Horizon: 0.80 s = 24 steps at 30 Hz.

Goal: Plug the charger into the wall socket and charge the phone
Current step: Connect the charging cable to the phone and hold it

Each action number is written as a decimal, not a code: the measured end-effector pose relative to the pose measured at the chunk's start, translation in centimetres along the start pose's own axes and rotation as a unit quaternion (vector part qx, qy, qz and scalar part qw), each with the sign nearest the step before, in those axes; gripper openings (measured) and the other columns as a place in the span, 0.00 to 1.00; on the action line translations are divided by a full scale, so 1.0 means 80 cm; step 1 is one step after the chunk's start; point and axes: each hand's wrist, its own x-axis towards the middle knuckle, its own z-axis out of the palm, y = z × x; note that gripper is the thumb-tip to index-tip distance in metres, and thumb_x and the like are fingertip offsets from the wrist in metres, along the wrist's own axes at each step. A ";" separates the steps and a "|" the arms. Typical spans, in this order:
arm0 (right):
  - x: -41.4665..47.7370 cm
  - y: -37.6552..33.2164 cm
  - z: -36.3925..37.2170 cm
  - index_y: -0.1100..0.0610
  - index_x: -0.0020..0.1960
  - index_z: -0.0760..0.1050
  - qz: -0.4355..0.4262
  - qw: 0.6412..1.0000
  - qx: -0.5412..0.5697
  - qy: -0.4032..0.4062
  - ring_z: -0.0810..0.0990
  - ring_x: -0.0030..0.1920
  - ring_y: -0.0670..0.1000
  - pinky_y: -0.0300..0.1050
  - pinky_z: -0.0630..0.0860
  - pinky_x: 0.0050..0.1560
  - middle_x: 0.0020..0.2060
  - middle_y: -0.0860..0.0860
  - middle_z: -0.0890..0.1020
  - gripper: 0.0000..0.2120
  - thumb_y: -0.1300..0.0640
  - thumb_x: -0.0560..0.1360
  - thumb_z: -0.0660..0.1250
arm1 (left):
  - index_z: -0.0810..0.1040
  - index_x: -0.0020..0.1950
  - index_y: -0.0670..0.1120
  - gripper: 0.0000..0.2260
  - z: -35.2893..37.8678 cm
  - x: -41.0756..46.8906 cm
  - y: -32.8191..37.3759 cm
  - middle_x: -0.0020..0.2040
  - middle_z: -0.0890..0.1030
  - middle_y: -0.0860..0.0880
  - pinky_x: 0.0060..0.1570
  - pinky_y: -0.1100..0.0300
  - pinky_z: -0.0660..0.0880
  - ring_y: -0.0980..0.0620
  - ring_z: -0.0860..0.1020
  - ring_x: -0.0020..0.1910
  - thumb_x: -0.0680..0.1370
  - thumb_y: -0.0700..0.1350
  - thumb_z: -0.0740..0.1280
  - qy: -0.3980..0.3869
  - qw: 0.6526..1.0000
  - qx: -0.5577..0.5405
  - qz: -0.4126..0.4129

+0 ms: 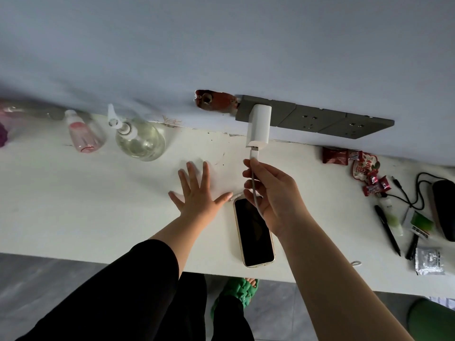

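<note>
One white charger [258, 126], a rounded block, sits plugged into the leftmost plate of a grey wall socket strip [317, 120]. A pale grey cable [254, 190] runs from its lower end; the right hand [270, 193] pinches the cable's plug just below the charger. The phone [253, 232], gold-edged with a dark screen, lies flat on the white counter [98, 205] under that hand. The left hand [197, 193] rests spread flat beside it, holding nothing.

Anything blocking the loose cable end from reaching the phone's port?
Nothing visible does. The loose cable end lies on the table just beyond the phone, between the flat left hand and the right hand, which holds the cable at the charger.
</note>
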 end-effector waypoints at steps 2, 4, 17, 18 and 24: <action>0.002 -0.002 -0.001 0.55 0.41 0.85 -0.004 1.000 0.007 -0.001 0.80 0.34 0.46 0.39 0.79 0.38 0.33 0.49 0.83 0.08 0.55 0.75 0.70 | 0.32 0.74 0.62 0.44 -0.002 -0.003 -0.007 0.78 0.31 0.51 0.70 0.32 0.42 0.48 0.32 0.77 0.70 0.71 0.58 -0.004 1.000 0.004 0.015; 0.003 -0.001 0.000 0.56 0.41 0.85 -0.003 1.000 0.007 0.001 0.81 0.35 0.47 0.40 0.78 0.41 0.33 0.50 0.83 0.08 0.55 0.75 0.70 | 0.32 0.74 0.61 0.47 -0.005 -0.007 -0.014 0.77 0.30 0.50 0.71 0.33 0.43 0.47 0.32 0.77 0.69 0.70 0.62 -0.016 0.999 0.030 0.032; 0.007 -0.006 0.002 0.56 0.42 0.84 -0.019 1.000 -0.008 0.009 0.82 0.38 0.47 0.42 0.77 0.49 0.34 0.50 0.84 0.07 0.56 0.76 0.69 | 0.34 0.75 0.61 0.53 -0.005 -0.012 -0.020 0.78 0.31 0.49 0.72 0.35 0.44 0.47 0.32 0.76 0.67 0.61 0.72 -0.008 0.998 0.041 0.049; 0.008 -0.008 0.001 0.57 0.42 0.84 -0.022 1.000 -0.011 0.010 0.82 0.37 0.47 0.42 0.77 0.49 0.34 0.50 0.84 0.07 0.56 0.76 0.69 | 0.34 0.75 0.60 0.52 -0.005 -0.012 -0.020 0.78 0.31 0.49 0.72 0.35 0.44 0.47 0.32 0.77 0.67 0.62 0.72 -0.008 0.998 0.044 0.050; 0.012 -0.008 0.001 0.56 0.39 0.85 -0.026 0.999 -0.021 0.008 0.83 0.37 0.47 0.42 0.78 0.49 0.34 0.50 0.85 0.09 0.57 0.76 0.69 | 0.34 0.75 0.60 0.53 -0.004 -0.010 -0.021 0.78 0.31 0.49 0.72 0.35 0.44 0.46 0.32 0.76 0.67 0.62 0.72 -0.008 0.998 0.045 0.049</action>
